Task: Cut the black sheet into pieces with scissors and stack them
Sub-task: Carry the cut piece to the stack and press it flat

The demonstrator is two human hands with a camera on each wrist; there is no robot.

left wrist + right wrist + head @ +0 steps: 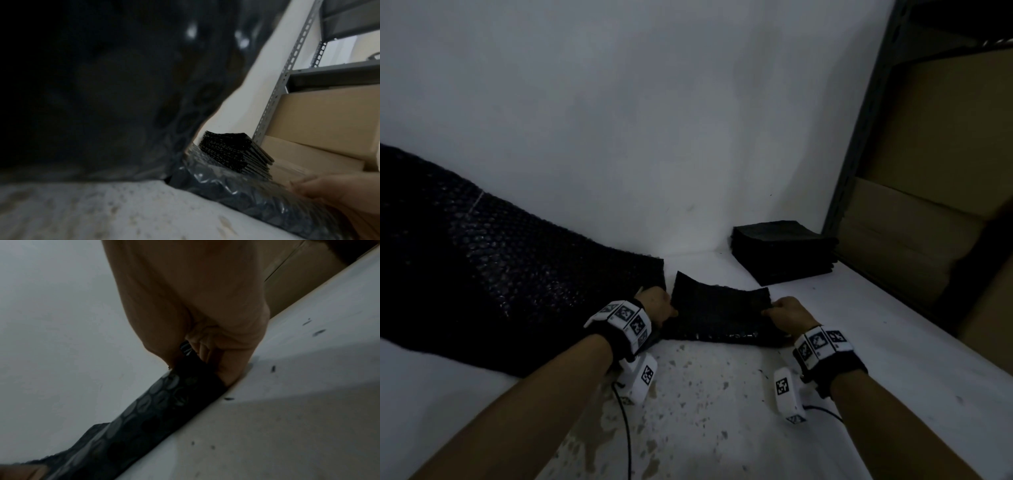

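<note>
A cut black bubble-wrap piece (719, 313) lies between my hands on the white surface, its far edge curling up. My left hand (659, 305) grips its left edge and my right hand (784, 313) pinches its right edge (191, 369). The long uncut black sheet (493, 260) stretches away to the left, rising towards the wall. A stack of cut black pieces (786, 251) sits at the back right, also seen in the left wrist view as a stack (228, 154). No scissors are in view.
A grey metal shelf upright (859, 137) with cardboard boxes (935, 192) stands on the right. The white wall (637, 120) is close behind. The floor (698, 394) near me is speckled with stains and small black scraps.
</note>
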